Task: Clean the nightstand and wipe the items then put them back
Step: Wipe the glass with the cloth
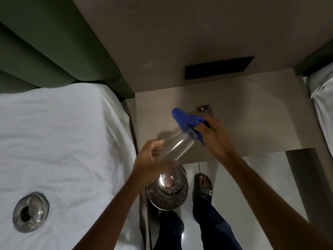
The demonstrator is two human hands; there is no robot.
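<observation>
My left hand (151,159) grips the base of a clear drinking glass (177,144), which lies tilted above the front edge of the grey-brown nightstand (243,112). My right hand (214,134) holds a blue cloth (185,120) bunched against the glass's far end. Behind the cloth a black remote control (207,110) lies on the nightstand, partly hidden by my right hand. A round metal ashtray (30,212) rests on the white bed at the lower left.
A white-sheeted bed (63,141) with a green headboard (54,47) borders the nightstand on the left. A metal waste bin (168,190) stands on the floor under my hands, beside my sandalled foot (203,184). A black panel (219,67) sits on the back wall. Another bed edge (322,105) is at right.
</observation>
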